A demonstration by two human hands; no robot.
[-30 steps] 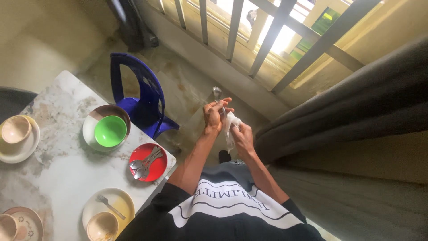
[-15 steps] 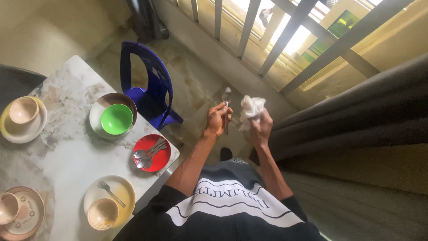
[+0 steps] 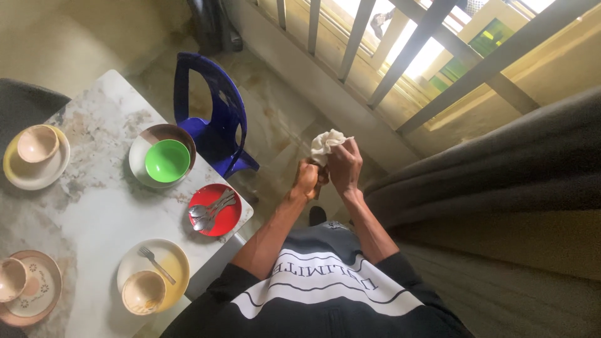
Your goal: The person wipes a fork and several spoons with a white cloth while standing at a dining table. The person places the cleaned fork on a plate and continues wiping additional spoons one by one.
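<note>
On the far left of the marble desk (image 3: pixel 94 188) sat a cream bowl (image 3: pixel 37 143) on a pale yellow plate (image 3: pixel 34 175); near it, at the left edge, a small cup stood on a patterned pink plate (image 3: pixel 34 294). Rightward, a green bowl (image 3: pixel 167 160) rested inside a grey-and-brown dish (image 3: pixel 150 139), and nearer the viewer a fork (image 3: pixel 155 264) lay on a yellow plate (image 3: pixel 164 263) beside a tan bowl (image 3: pixel 143 291). At the desk's right edge a red plate (image 3: pixel 220 219) carried several metal spoons (image 3: pixel 211 209). Just beyond the desk stood a blue plastic chair (image 3: pixel 213 119).

Right of all this, raised over the floor and well apart from the desk, the person's two hands met. The left hand (image 3: pixel 307 178) was a closed fist, its grip tight around something that may have been a utensil handle, though it was hidden. Touching it, the right hand (image 3: pixel 343 168) had its fingers clamped on a crumpled white cloth (image 3: pixel 325 144), which bunched above both hands. Farther right hung a grey curtain (image 3: pixel 501 175), with window bars (image 3: pixel 400 56) beyond.
</note>
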